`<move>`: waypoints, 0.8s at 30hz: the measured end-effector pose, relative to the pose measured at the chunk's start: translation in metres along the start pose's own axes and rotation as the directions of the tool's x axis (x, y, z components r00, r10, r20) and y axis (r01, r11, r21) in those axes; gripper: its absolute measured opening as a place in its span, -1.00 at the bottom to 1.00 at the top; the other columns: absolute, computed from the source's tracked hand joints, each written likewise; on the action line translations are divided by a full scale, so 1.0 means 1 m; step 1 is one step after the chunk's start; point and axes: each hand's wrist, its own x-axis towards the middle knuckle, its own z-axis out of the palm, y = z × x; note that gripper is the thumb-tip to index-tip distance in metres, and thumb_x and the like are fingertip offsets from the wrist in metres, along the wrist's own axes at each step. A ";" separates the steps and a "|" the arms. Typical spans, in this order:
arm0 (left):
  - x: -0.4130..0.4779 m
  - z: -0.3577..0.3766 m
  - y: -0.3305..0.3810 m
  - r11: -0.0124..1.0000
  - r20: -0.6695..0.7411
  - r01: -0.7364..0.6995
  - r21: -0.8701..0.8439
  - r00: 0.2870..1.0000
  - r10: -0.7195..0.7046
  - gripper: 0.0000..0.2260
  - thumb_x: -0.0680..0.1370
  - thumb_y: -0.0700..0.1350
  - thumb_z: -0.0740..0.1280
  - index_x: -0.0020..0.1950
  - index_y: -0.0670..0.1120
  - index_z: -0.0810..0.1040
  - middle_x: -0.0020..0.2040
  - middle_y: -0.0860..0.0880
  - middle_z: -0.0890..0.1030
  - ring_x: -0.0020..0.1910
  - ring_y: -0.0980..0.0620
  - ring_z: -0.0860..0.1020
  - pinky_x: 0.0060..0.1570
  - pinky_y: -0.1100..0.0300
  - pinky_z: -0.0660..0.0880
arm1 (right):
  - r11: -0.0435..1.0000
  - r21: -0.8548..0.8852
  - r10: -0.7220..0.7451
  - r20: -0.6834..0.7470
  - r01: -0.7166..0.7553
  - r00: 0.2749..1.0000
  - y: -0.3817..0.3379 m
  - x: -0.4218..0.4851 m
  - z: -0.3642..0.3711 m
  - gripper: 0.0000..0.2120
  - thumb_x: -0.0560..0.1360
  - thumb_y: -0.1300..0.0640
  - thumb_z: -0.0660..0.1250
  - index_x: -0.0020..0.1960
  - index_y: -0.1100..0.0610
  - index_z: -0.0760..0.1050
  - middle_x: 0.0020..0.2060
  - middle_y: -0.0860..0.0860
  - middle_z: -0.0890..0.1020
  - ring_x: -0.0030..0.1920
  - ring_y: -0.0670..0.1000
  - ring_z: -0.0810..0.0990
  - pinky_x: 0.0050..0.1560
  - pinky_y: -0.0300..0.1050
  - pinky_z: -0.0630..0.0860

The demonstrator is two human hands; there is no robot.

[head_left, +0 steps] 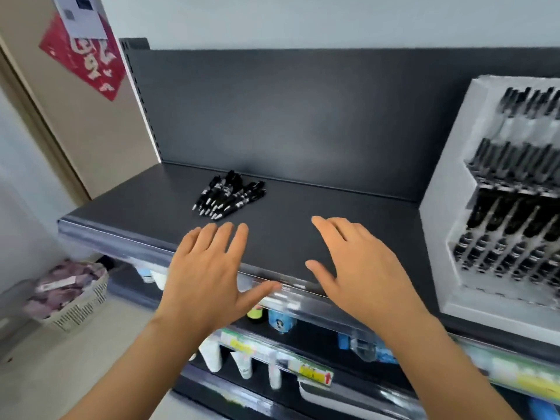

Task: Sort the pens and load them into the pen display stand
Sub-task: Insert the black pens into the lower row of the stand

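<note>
A loose pile of several black pens (229, 194) lies on the dark shelf (303, 213), left of its middle. At the shelf's right end stands a white tiered pen display stand (454, 189), with rows of black pens in its slots. My left hand (206, 272) hovers flat over the shelf's front edge, fingers apart, just below the pile and holding nothing. My right hand (357, 268) is spread beside it over the shelf, also holding nothing, left of the stand.
The shelf has a dark back panel (288, 116). Lower shelves (272, 344) hold bottles and tubes behind price strips. A basket (69, 298) with purple packets sits on the floor at the left. A red paper (88, 56) hangs on the wall.
</note>
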 end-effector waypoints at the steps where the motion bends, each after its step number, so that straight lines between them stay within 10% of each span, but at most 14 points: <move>1: 0.004 0.007 -0.022 1.000 -0.008 -0.005 -0.001 1.000 0.005 -0.14 0.42 0.49 0.00 0.31 -0.20 0.50 0.17 -0.15 0.58 0.15 -0.19 0.53 0.17 -0.08 0.40 | 1.000 0.017 0.017 -0.007 -0.017 1.000 -0.015 0.012 0.006 -0.42 0.58 -0.14 0.16 0.52 0.03 0.11 0.38 -0.04 0.36 0.28 0.01 0.42 0.13 -0.13 0.46; 10: 0.063 0.061 -0.146 0.994 0.009 -0.048 -0.100 0.999 0.049 -0.15 0.43 0.49 -0.03 0.28 -0.19 0.51 0.15 -0.13 0.61 0.13 -0.17 0.56 0.13 -0.04 0.45 | 0.979 -0.001 0.204 0.101 -0.205 0.974 -0.086 0.106 0.051 -0.57 0.62 -0.11 0.07 0.46 -0.05 0.20 0.35 -0.14 0.36 0.28 -0.05 0.39 0.07 -0.16 0.49; 24: 0.225 0.115 -0.150 0.980 -0.080 -0.095 -0.175 0.993 0.082 -0.32 0.55 0.31 -0.08 0.25 -0.19 0.50 0.06 -0.18 0.62 0.06 -0.23 0.54 0.02 -0.05 0.42 | 0.846 0.103 0.475 0.301 -0.523 0.827 -0.069 0.264 0.137 -0.64 0.50 -0.13 0.26 0.09 0.16 0.47 0.06 0.12 0.58 0.08 0.16 0.55 -0.13 -0.10 0.40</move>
